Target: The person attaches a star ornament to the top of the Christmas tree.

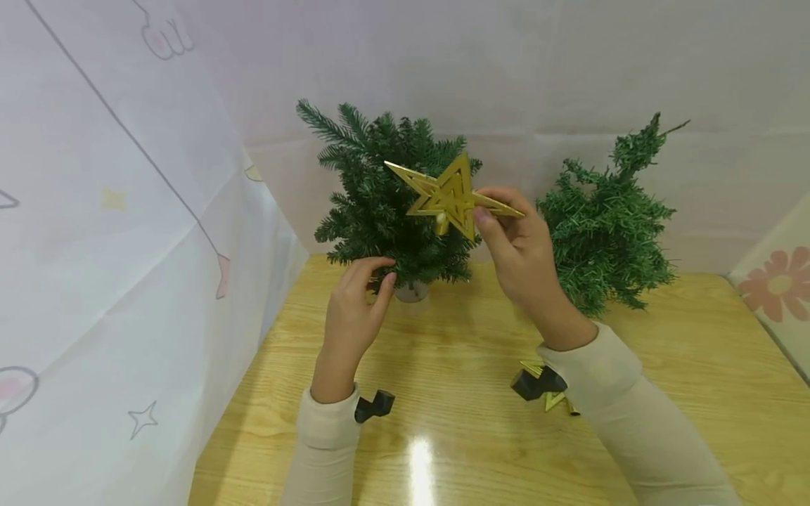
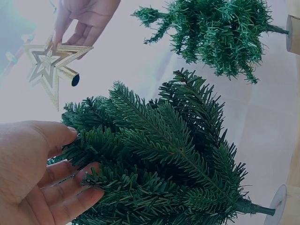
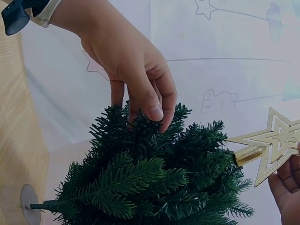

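Observation:
My right hand point(image 1: 522, 246) pinches one point of a gold star tree topper point(image 1: 452, 193) between thumb and fingers, in front of the upper part of a small green Christmas tree point(image 1: 367, 186). The star's short hollow socket point(image 3: 248, 154) shows in the right wrist view, close beside the tree's tip. My left hand point(image 1: 354, 302) is at the tree's lower left side in the head view. Its loosely bent fingers point(image 2: 70, 201) and thumb touch the needle tips, with a gap between them in the left wrist view. The tree stands upright on a round base point(image 1: 411, 292).
A second, leaning green tree point(image 1: 607, 239) stands at the right, partly behind my right hand. Another gold star point(image 1: 554, 401) lies on the wooden table point(image 1: 455, 337), partly covered by the right wrist's black mount point(image 1: 538, 383). Printed cloth point(image 1: 126, 232) hangs at left and behind.

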